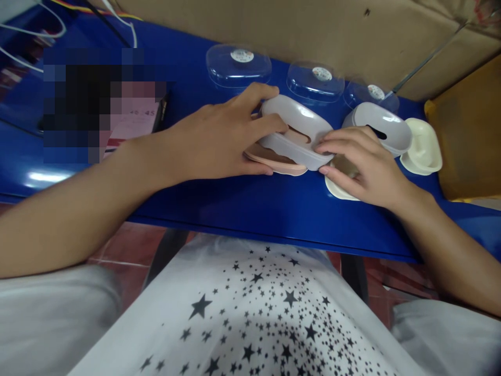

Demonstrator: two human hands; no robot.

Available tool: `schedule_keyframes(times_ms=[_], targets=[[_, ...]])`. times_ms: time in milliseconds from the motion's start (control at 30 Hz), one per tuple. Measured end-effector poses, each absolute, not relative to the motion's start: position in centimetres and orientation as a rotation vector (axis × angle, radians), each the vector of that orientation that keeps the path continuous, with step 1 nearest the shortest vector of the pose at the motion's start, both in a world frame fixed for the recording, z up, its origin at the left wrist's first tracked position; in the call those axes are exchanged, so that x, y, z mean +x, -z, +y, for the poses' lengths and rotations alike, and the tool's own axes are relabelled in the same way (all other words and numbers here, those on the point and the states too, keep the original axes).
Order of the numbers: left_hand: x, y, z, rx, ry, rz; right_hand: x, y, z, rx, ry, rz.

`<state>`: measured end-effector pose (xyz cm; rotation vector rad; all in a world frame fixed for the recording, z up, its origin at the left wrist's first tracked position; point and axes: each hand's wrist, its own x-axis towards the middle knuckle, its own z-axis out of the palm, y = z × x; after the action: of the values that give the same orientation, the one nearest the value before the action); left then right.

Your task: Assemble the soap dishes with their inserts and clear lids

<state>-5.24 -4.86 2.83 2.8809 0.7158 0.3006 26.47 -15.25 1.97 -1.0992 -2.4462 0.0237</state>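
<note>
A whitish, see-through oval soap dish tray (296, 112) with a slot in its floor is tilted over a peach soap dish base (287, 166). My left hand (230, 133) grips the tray's left end, its thumb lying against the peach base. At the tray's right end, my right hand (362, 162) pinches the rim between thumb and fingers. Partly hidden beneath that hand is a cream base (338, 190). To its right, a second whitish tray (395, 128) leans close to another cream base (422, 146). Whether the held tray touches the peach base is unclear.
Three clear lids (223, 68) with round stickers lie along the back of the blue table (235, 209). Cardboard (274, 26) stands behind them, and a yellow-brown box (469, 125) is at the right. On the left are a phone-like device (133, 115), partly pixelated, and loose cables (133, 34).
</note>
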Motion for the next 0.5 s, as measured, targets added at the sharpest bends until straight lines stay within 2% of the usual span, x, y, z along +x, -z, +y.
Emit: schedule_keyframes(times_ms=[500], targets=[[-4.97, -3.04, -5.01, 2.877, -0.320, 0.708, 26.22, -2.57, -15.75, -1.259, -0.088, -2.471]])
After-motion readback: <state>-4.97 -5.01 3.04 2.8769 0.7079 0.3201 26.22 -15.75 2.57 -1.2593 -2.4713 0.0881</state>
